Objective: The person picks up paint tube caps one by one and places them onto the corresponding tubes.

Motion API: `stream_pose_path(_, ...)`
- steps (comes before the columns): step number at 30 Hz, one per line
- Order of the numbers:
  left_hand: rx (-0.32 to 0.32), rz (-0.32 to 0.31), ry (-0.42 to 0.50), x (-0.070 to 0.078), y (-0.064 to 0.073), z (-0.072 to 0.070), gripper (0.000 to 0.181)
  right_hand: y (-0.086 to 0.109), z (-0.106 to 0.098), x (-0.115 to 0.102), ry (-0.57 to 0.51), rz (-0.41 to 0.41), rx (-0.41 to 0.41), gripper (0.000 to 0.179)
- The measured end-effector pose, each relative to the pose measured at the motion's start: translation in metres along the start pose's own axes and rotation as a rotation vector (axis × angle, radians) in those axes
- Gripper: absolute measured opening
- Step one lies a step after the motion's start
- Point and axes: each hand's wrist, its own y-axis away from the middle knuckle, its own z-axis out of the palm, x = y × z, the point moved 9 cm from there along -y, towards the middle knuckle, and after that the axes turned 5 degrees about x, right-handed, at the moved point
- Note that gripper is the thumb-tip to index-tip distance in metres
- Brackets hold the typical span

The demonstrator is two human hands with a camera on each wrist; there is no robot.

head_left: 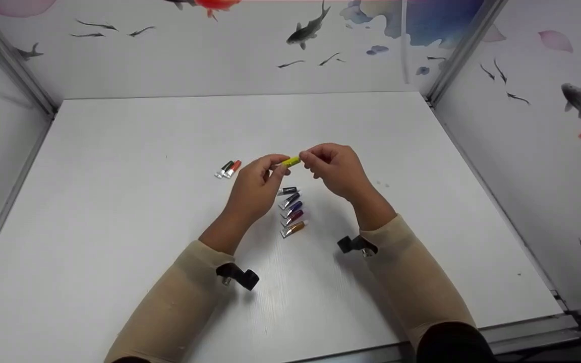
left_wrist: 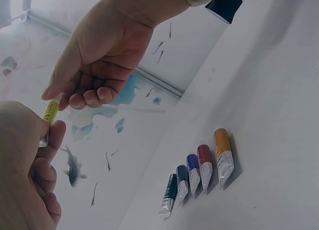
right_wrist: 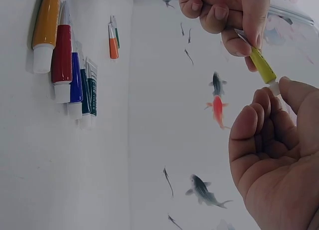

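Above the table, my left hand [head_left: 255, 185] pinches a small yellow paint tube [head_left: 291, 162] by its silver crimped end. My right hand [head_left: 340, 170] has thumb and finger on the white cap [right_wrist: 274, 88] at the tube's other end. The cap sits on the tube, tilted down toward the right palm in the right wrist view. Below the hands lies a row of several paint tubes, among them an ochre one [left_wrist: 223, 152], a red one [left_wrist: 204, 157], a blue-violet one [left_wrist: 192, 167] and dark ones.
Left of the left hand, an orange-red tube [head_left: 234, 168] and a dark green tube [right_wrist: 115, 30] lie side by side on the white table [head_left: 119, 217]. Painted fish panels [head_left: 194, 60] wall the back and sides. Small translucent specks [head_left: 382, 183] lie right of the right hand.
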Motion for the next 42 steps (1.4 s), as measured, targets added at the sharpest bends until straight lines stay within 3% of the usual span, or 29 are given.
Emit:
stream_pose_path(21,0.002,0.003,-0.005,0.001,-0.001,-0.001,0.03,-0.001,-0.002,0.0,-0.008,0.008,0.027,0.032)
stream_pose_path(34,0.014,0.018,-0.015,0.002,0.0,-0.002,0.03,0.001,-0.002,-0.006,-0.063,-0.097,-0.008,0.033)
stream_pose_path(42,0.01,-0.005,-0.002,0.003,0.001,-0.002,0.029,0.003,-0.002,-0.01,-0.1,-0.145,-0.036,0.036)
